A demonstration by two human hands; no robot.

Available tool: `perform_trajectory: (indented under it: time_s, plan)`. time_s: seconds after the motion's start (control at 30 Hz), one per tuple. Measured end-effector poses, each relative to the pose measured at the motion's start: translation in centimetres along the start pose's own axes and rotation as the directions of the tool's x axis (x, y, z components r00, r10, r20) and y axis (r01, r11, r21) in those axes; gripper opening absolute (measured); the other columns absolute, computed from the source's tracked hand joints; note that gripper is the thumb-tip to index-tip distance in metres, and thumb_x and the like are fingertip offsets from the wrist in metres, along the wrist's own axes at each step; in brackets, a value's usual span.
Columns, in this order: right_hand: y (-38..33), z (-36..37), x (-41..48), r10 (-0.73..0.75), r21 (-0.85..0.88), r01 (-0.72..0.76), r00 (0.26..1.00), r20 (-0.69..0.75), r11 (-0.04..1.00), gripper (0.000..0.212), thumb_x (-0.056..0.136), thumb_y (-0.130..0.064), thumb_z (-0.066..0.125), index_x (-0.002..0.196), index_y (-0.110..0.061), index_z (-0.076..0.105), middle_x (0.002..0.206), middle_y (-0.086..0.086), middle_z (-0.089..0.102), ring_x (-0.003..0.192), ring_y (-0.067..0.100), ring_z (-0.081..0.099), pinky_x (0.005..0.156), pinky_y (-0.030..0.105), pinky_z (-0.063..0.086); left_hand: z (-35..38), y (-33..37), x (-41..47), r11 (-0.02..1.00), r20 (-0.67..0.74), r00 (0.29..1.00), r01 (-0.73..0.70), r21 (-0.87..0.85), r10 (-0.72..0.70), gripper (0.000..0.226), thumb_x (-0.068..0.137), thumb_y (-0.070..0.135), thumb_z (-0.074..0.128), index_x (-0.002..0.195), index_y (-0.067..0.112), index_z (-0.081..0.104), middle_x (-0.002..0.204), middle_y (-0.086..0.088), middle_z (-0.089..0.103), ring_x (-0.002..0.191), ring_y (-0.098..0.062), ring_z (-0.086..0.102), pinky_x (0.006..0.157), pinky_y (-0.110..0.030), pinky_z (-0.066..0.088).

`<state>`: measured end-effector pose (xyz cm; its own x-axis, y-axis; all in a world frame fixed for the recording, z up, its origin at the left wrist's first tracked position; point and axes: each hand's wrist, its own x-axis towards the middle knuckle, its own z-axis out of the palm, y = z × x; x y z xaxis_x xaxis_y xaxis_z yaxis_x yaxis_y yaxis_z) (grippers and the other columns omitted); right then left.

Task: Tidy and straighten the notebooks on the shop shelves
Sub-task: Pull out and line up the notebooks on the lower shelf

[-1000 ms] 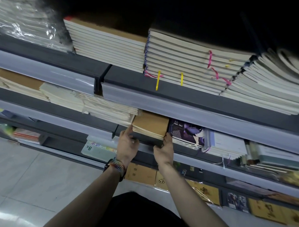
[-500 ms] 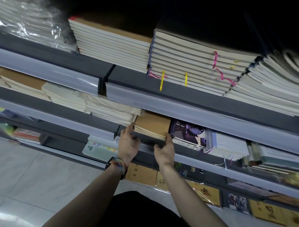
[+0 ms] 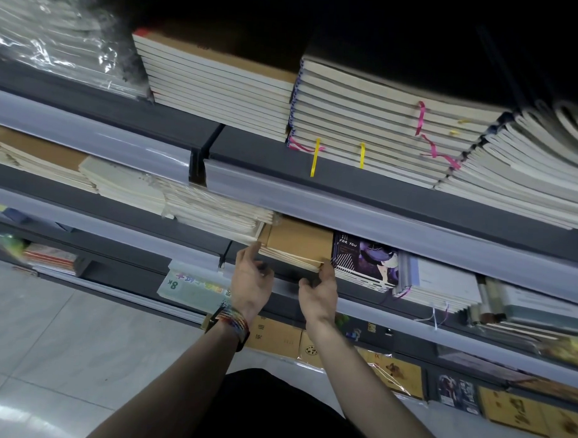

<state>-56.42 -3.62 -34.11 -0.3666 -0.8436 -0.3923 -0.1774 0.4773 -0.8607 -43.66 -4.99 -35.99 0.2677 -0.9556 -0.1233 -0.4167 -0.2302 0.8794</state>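
Observation:
A small stack of brown kraft-cover notebooks (image 3: 298, 244) lies on the middle shelf, squeezed between a wrapped pale stack (image 3: 215, 212) and a dark purple "For You" notebook (image 3: 365, 262). My left hand (image 3: 252, 280), with a braided wristband, touches the brown stack's front left corner with a fingertip, fingers relaxed. The thumb of my right hand (image 3: 319, 291) presses against the stack's front right corner, and its other fingers hang loosely below the shelf lip. Neither hand grips the stack.
The upper shelf (image 3: 316, 163) carries tall stacks of thick notebooks with ribbon markers (image 3: 384, 123). More notebooks (image 3: 443, 285) lie right of the purple one. Lower shelves hold flat brown books (image 3: 276, 337) and a green "8K" pad (image 3: 192, 284). Tiled floor (image 3: 60, 341) spreads at the left.
My left hand rose from the shelf lip to the brown stack's left corner and its fingers loosened. My right hand stayed at the right corner. The view shifted slightly.

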Motion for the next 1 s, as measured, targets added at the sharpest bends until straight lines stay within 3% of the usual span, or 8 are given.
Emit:
perform_trajectory:
  time_s: [0.07,0.2,0.33,0.47,0.63,0.83,1.0]
  plan:
    - [0.0,-0.1,0.1,0.008,-0.006,-0.008,1.0,-0.001,1.0,0.062,0.092,0.001,0.058,0.146,-0.024,0.042,0.141,-0.003,0.052,0.127,0.016,0.05,0.114,0.037,0.038,0.0,0.0,0.0,0.999,-0.004,1.0,0.021,0.024,-0.021,0.056,0.09,0.0,0.061,0.143,0.01,0.045,0.134,-0.006,0.044,0.101,-0.012,0.061,0.088,-0.017,0.046]
    - [-0.4,-0.2,0.2,0.007,-0.069,-0.006,1.0,0.006,0.998,0.061,0.091,-0.002,0.059,0.145,-0.022,0.041,0.131,-0.006,0.051,0.122,0.015,0.051,0.109,0.032,0.041,0.2,-0.1,-0.1,0.996,0.022,1.0,0.014,0.085,-0.016,0.061,0.092,0.004,0.06,0.149,0.01,0.039,0.139,-0.007,0.04,0.106,-0.014,0.06,0.089,-0.019,0.047]
    - [-0.8,-0.2,0.2,-0.023,-0.176,0.031,0.999,0.046,0.984,0.064,0.089,-0.009,0.06,0.146,-0.024,0.036,0.144,0.006,0.047,0.124,0.03,0.055,0.104,0.046,0.049,0.5,-0.1,0.0,0.994,0.034,0.999,0.026,0.105,-0.03,0.061,0.093,0.007,0.058,0.15,0.011,0.037,0.141,-0.009,0.04,0.106,-0.019,0.061,0.092,-0.03,0.052]
    - [-1.6,-0.5,0.1,-0.026,-0.252,0.042,0.998,0.065,0.967,0.064,0.094,-0.008,0.058,0.151,-0.017,0.032,0.146,0.01,0.039,0.132,0.03,0.048,0.108,0.04,0.046,0.3,0.0,-0.2,0.995,0.014,1.0,0.001,0.104,-0.003,0.057,0.091,0.004,0.057,0.146,0.013,0.041,0.135,-0.01,0.045,0.1,-0.024,0.063,0.091,-0.038,0.053]
    - [-1.8,-0.5,-0.2,-0.038,-0.308,0.064,0.995,0.092,0.949,0.063,0.093,-0.011,0.059,0.15,-0.016,0.032,0.147,0.01,0.035,0.126,0.031,0.052,0.105,0.037,0.047,0.4,0.4,-0.3,0.991,0.032,0.999,-0.006,0.132,0.002,0.054,0.09,0.006,0.06,0.142,0.012,0.045,0.138,-0.008,0.042,0.09,-0.014,0.058,0.085,-0.023,0.046]
    - [-1.8,-0.8,-0.9,-0.092,-0.361,0.13,0.988,0.121,0.923,0.065,0.093,-0.012,0.061,0.149,-0.016,0.03,0.146,0.008,0.031,0.125,0.027,0.05,0.089,0.017,0.038,0.4,0.6,-0.6,0.979,-0.033,0.999,-0.003,0.204,0.01,0.058,0.09,0.008,0.06,0.145,0.013,0.042,0.135,-0.01,0.046,0.098,-0.026,0.062,0.086,-0.039,0.053]
    - [-2.2,-0.3,-1.3,-0.145,-0.434,0.185,0.982,0.123,0.882,0.067,0.091,-0.018,0.063,0.149,-0.019,0.029,0.147,0.011,0.027,0.129,0.028,0.046,0.087,0.02,0.044,0.4,1.1,-1.1,0.956,-0.034,0.999,-0.007,0.295,0.018,0.061,0.091,0.009,0.058,0.149,0.015,0.038,0.137,-0.009,0.044,0.097,-0.029,0.062,0.083,-0.044,0.054]
